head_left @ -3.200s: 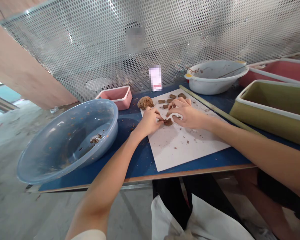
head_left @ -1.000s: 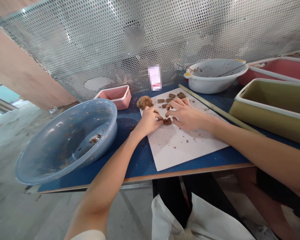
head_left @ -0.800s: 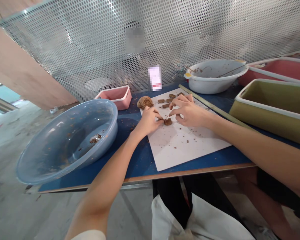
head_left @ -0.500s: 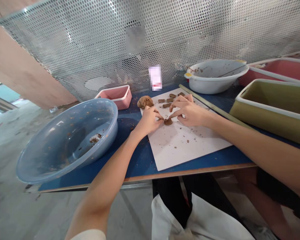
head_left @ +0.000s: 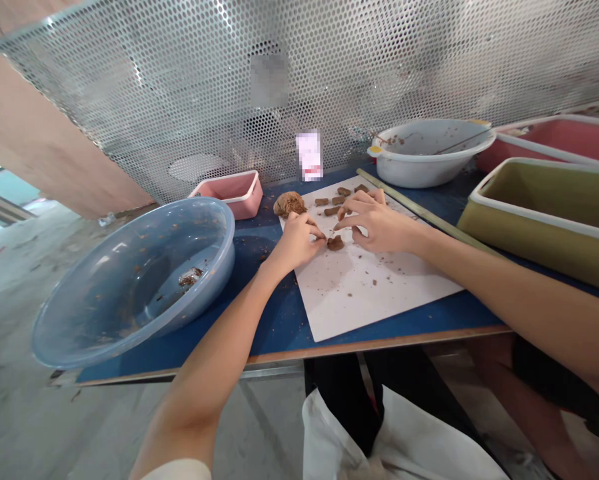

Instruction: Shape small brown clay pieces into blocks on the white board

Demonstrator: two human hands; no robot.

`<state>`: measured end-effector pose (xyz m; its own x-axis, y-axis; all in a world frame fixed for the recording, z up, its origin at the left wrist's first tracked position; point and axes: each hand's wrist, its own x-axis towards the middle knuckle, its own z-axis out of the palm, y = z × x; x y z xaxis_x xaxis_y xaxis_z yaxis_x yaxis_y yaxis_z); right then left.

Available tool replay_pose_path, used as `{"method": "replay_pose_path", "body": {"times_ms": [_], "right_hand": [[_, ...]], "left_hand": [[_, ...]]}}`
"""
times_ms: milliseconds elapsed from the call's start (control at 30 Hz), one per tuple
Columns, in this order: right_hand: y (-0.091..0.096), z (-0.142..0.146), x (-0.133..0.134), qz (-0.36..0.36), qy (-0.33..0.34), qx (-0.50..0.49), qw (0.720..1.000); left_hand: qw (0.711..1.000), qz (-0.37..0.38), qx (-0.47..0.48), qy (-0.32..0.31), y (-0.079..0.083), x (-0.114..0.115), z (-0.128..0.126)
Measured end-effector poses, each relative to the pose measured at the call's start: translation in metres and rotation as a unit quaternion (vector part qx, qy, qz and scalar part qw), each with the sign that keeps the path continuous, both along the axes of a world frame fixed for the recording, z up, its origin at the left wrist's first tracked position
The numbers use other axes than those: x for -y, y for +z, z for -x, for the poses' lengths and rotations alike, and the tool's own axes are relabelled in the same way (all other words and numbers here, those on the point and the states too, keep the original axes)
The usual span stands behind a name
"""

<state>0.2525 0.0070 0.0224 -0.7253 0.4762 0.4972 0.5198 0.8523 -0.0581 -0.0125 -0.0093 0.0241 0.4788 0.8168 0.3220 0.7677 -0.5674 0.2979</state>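
Observation:
On a white board (head_left: pixel 379 287) lies a small brown clay-like piece (head_left: pixel 336 243) with an uneven top. My left hand (head_left: pixel 302 240) is closed, its thumb and finger pinched at the left edge of this piece. To the right, my right hand (head_left: pixel 372 223) hovers with its fingers spread; the index fingertip is just above the piece and apart from it. Several short brown rolls (head_left: pixel 332 211) lie along the far part of the board, some partly behind my right hand. A larger brown lump (head_left: pixel 289 203) sits at the board's far left corner. Crumbs are scattered over the board.
A big blue basin (head_left: pixel 134 287) with brown residue stands left. A pink bin (head_left: pixel 239 197) is behind it. A thin stick (head_left: pixel 429 217) runs along the board's right side. Beyond are a white basin (head_left: pixel 419 170), an olive bin (head_left: pixel 544 227) and a perforated metal screen (head_left: pixel 179 87).
My right index finger has lifted slightly off the brown piece, so more of its top shows. My left hand stays at its left edge.

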Motion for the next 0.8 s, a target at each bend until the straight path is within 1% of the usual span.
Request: {"method": "replay_pose_path", "body": {"times_ms": [267, 433, 500, 600, 700, 800], "right_hand": [[-0.001, -0.002, -0.002, 0.002, 0.032, 0.041, 0.999], [0.001, -0.001, -0.002, 0.019, 0.023, 0.047, 0.998], [0.002, -0.001, -0.007, 0.043, 0.012, 0.033, 0.998], [0.002, -0.004, -0.02, 0.095, 0.008, 0.015, 0.995], [0.002, -0.007, -0.037, 0.147, 0.047, 0.027, 0.988], [0.006, -0.007, -0.047, 0.188, 0.093, 0.038, 0.977]], "left_hand": [[1.0, 0.002, 0.005, 0.0, 0.001, 0.0, 0.0], [1.0, 0.005, 0.004, 0.004, 0.0, -0.001, -0.001], [1.0, 0.005, 0.005, 0.006, -0.001, -0.001, -0.001], [1.0, 0.006, 0.007, 0.006, -0.001, -0.001, -0.001], [1.0, 0.007, 0.012, 0.013, -0.001, -0.001, -0.001], [1.0, 0.005, 0.018, 0.016, -0.001, -0.002, -0.001]]}}
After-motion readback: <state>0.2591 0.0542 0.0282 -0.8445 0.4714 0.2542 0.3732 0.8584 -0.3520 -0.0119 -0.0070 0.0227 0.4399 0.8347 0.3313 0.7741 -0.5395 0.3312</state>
